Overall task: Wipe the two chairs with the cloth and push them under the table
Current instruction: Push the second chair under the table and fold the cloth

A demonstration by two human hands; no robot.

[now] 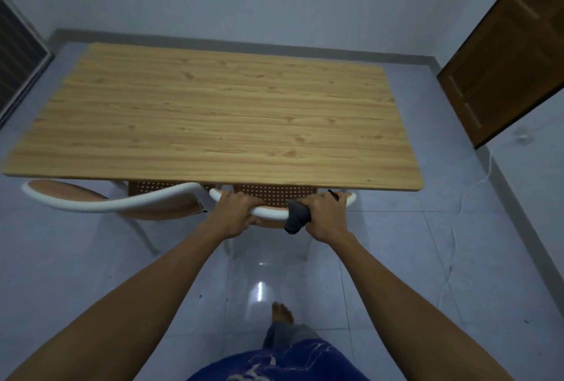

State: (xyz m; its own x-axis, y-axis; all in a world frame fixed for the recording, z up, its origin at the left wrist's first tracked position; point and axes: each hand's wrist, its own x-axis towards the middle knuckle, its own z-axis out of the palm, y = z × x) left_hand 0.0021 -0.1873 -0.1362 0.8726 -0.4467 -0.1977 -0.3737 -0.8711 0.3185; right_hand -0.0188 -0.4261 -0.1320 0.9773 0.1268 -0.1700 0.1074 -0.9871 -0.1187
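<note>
Both chairs look nearly put away, so I'd judge the wiping finished: the right chair sits almost wholly under the table, only its white back rail showing at the near edge, while the left chair is angled with part of its seat out in the open. The left hand is wrapped around that rail. The right hand is closed on the same rail with the dark cloth bunched under its fingers, a tail hanging below.
</note>
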